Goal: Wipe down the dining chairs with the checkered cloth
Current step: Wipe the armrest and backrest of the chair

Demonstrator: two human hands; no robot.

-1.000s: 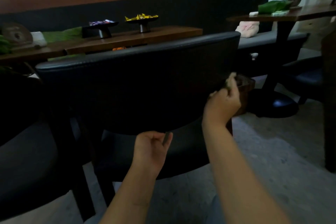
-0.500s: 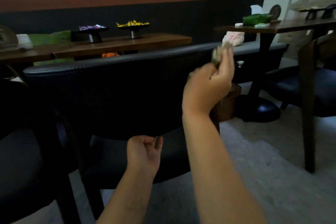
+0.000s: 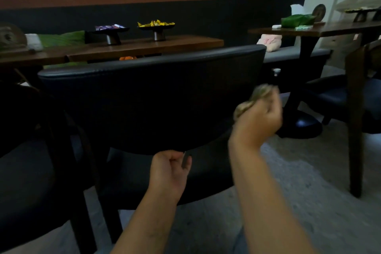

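Against the curved black leather chair back [image 3: 152, 97], the right hand [image 3: 258, 121] clenches a blurred crumpled cloth [image 3: 261, 92]; below it, the left hand's [image 3: 168, 173] fingers curl around the chair back's bottom edge.

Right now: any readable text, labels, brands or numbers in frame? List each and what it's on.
None readable.
Purple wrappers on the left stand: print too blurred.
Yellow wrappers on the next stand: too blurred.
Small green box on the right table: too small to read.
Cloth in the right hand: motion-blurred, no text seen.

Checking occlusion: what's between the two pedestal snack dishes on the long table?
Head view: bare tabletop between the purple-wrapper dish and yellow-wrapper dish.
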